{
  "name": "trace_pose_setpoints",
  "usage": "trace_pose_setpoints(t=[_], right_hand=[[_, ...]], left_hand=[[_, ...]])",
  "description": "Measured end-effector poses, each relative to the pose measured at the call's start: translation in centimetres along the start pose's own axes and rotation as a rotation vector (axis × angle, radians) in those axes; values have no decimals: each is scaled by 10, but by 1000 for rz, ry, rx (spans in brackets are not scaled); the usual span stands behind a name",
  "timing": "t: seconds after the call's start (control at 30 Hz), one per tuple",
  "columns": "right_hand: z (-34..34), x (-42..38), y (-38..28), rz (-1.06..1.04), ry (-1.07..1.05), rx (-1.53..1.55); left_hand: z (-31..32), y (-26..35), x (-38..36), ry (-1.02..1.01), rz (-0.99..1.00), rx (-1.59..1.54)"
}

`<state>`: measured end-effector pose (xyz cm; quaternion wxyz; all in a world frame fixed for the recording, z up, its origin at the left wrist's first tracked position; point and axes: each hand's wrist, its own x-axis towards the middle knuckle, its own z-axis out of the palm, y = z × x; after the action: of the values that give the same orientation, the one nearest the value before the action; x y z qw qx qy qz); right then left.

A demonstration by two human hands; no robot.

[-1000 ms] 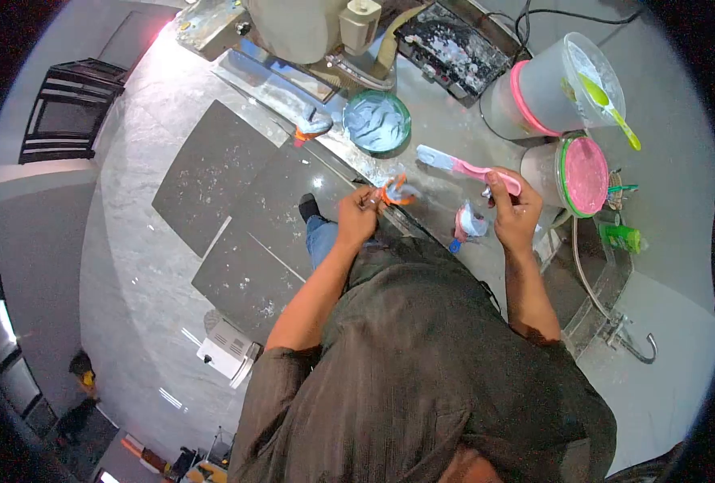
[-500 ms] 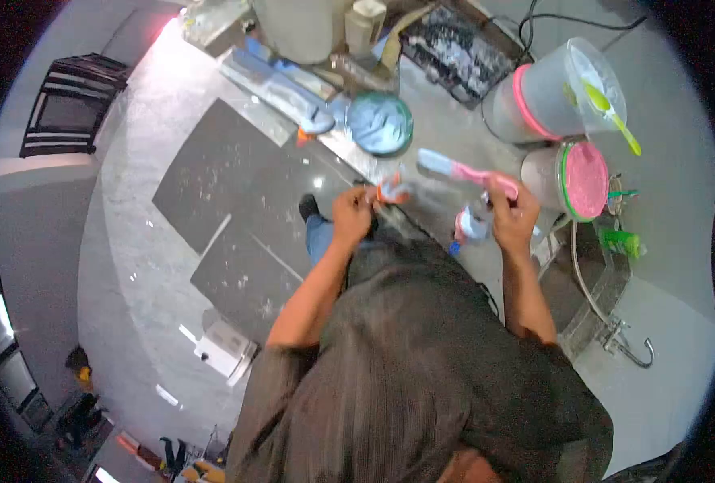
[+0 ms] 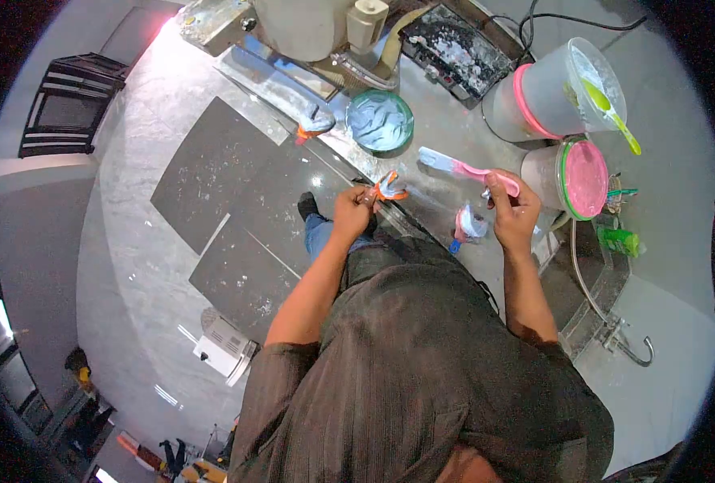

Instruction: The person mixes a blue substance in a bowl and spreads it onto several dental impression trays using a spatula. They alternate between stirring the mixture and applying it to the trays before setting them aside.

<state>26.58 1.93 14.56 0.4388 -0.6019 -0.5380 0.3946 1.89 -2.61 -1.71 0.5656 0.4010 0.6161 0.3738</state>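
My left hand (image 3: 352, 211) is closed on the handle of an orange dental impression tray (image 3: 390, 187), which has pale blue-white paste in it. My right hand (image 3: 515, 211) grips a pink mixing spatula (image 3: 471, 171), its blade smeared with paste and pointing left over the counter. Beyond my hands stands a green mixing bowl (image 3: 380, 121) full of pale blue paste. Beside my right hand lies another paste-filled impression tray (image 3: 470, 224) with a blue handle end. A third, orange-handled tray (image 3: 315, 125) with paste rests at the counter's left edge.
Clear plastic buckets (image 3: 534, 101), one with a lime-green scoop (image 3: 599, 101), stand at the right beside a pink-lidded tub (image 3: 586, 180). A sink with a tap (image 3: 621, 338) is nearer. A dusty black tray-like machine (image 3: 458, 55) sits at the back. Grey mats (image 3: 220, 177) cover the floor.
The orange tray in my left hand, blurred before, now shows sharply and has turned slightly. Both hands stay in nearly the same place, and the spatula has barely moved.
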Motion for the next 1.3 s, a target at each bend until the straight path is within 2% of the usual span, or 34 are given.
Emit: trace_pose_setpoints(t=[0.03, 0.1, 0.13, 0.2, 0.33, 0.4, 0.47, 0.57, 0.67, 0.73, 0.87, 0.93, 1.07, 1.13, 1.23, 1.3], right_hand=[[1, 1, 0, 1, -1, -1], [2, 2, -1, -69, 4, -15], [1, 2, -2, -68, 2, -17], [1, 3, -5, -21, -24, -8], [3, 3, -9, -42, -18, -23], [1, 3, -8, -45, -27, -6], [3, 3, -7, -36, -20, -18], [0, 0, -5, -12, -13, -25], [2, 2, -5, -29, -16, -20], [-1, 1, -5, -24, -12, -44], [-1, 2, -4, -44, -22, -21], [-2, 3, -4, -34, -16, -33], [0, 3, 0, -77, -21, -29], [0, 3, 2, -86, -11, -45], [1, 4, 6, -12, -34, -12], [3, 7, 12, 109, -141, -26]], left_hand=[[2, -2, 1, 0, -1, -1], [10, -8, 3, -36, 156, -411], [10, -12, 4, -35, 154, -413], [7, -16, 4, -70, -97, -421], [0, -16, 0, -121, -129, -408], [-1, -16, 1, -80, -184, -457], [-3, -14, 3, -73, -144, -409], [0, -10, -3, -177, -162, -564], [-2, -18, 5, -71, -136, -389], [-6, -1, -2, -173, -181, -542], [-8, -19, 4, -184, -214, -443], [-6, -8, -2, -168, -267, -637], [-14, -29, 10, -149, -268, -486], [-16, -20, 5, -98, -196, -770], [-26, -21, 3, -33, -138, -844], [-29, -20, 0, 9, -164, -842]])
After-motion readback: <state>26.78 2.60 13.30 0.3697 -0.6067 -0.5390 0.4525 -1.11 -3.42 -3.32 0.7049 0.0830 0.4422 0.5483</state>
